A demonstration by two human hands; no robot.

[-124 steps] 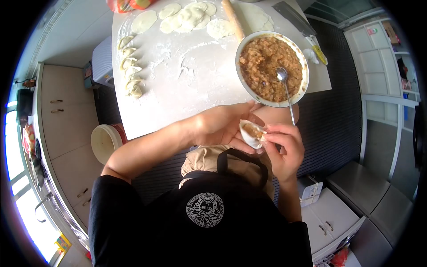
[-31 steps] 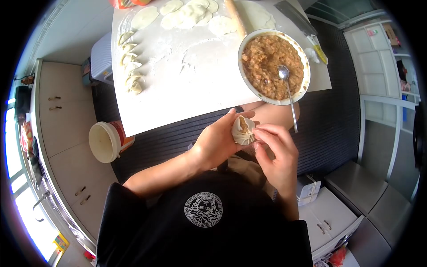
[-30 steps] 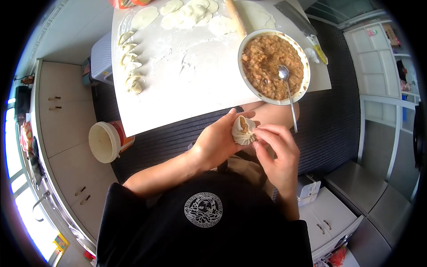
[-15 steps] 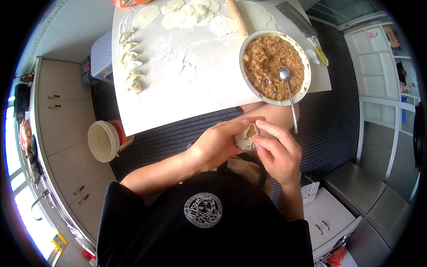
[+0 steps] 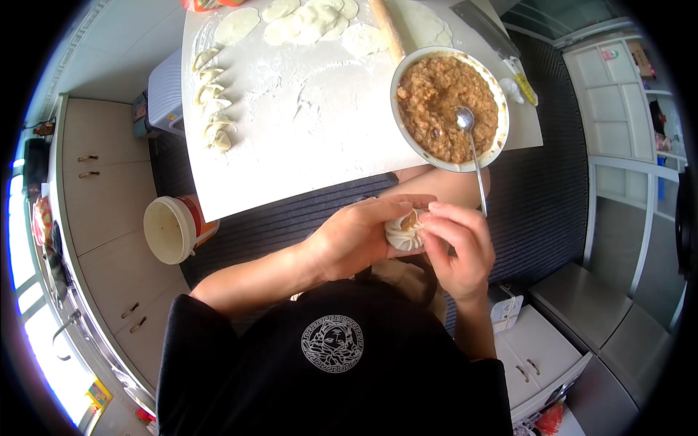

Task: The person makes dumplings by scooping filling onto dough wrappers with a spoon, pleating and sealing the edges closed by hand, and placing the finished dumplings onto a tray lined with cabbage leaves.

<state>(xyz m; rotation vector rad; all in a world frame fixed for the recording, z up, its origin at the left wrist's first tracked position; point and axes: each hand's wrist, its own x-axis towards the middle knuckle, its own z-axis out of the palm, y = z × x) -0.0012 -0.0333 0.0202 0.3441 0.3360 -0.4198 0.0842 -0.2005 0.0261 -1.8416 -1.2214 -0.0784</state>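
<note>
Dusted with flour, the worktop (image 5: 313, 149) lies at eleven o'clock from the dumpling (image 5: 404, 239), cupped in the left hand (image 5: 352, 238) while the right hand (image 5: 465, 256) grip pinches its rim: likely mid-pleating, the gap calling for more folds.

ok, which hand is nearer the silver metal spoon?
Right. In the image, the right hand is just below the handle tip of the spoon; the left hand is farther off, down and to the left.

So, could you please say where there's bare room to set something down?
On the tabletop, the floured middle and near edge between the dumpling row and filling bowl are free. The far side is crowded: dough wrappers, rolling pin, knife.
</note>
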